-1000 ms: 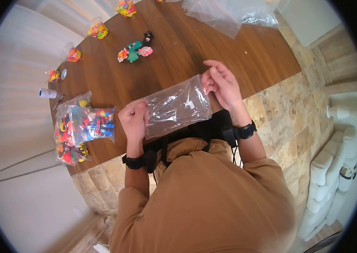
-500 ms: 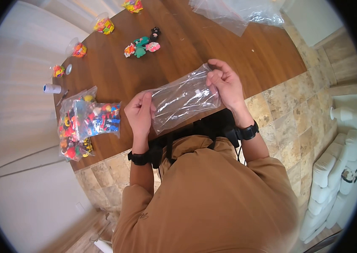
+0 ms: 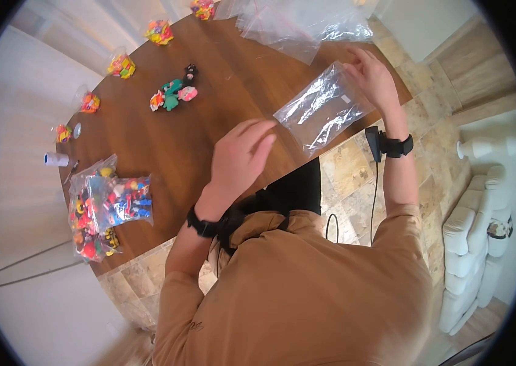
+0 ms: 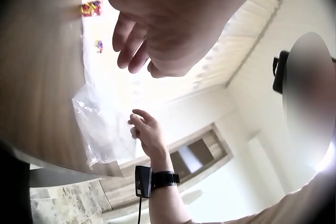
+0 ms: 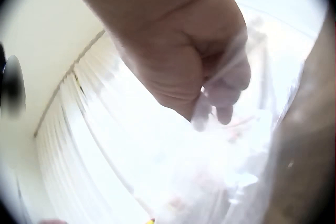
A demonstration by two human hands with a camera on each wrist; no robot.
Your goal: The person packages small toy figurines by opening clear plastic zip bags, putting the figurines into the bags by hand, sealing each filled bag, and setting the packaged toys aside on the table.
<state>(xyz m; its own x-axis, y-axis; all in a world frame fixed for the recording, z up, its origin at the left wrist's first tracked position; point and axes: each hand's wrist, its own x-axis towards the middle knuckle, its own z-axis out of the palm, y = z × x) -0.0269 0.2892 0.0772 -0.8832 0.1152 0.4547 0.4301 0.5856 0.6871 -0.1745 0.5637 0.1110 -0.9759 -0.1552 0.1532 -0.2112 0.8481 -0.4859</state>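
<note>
A clear plastic bag (image 3: pixel 326 113) hangs near the table's front right edge, flat and with nothing visible inside. My right hand (image 3: pixel 377 79) pinches its upper right edge between thumb and fingers; the right wrist view shows the film (image 5: pixel 223 182) draping from that grip. To the left of the bag is my left hand (image 3: pixel 241 155), fingers extended together and thumb apart. Its fingertips are right by the bag's left corner in the head view. In the left wrist view this hand (image 4: pixel 157 29) holds nothing, and the bag (image 4: pixel 100 124) is apart from it.
Small toy figures (image 3: pixel 172 96) lie grouped on the wooden table (image 3: pixel 221 91). Bags packed with colourful figures (image 3: pixel 111 204) sit at its left edge, near a white cylinder (image 3: pixel 56 159). Several cups of bright pieces (image 3: pixel 122 66) line the far left edge. More clear bags (image 3: pixel 282 30) lie at the back.
My left hand has let go of the bag and its fingers have straightened. My right hand has carried the bag away to the right and toward the back of the table.
</note>
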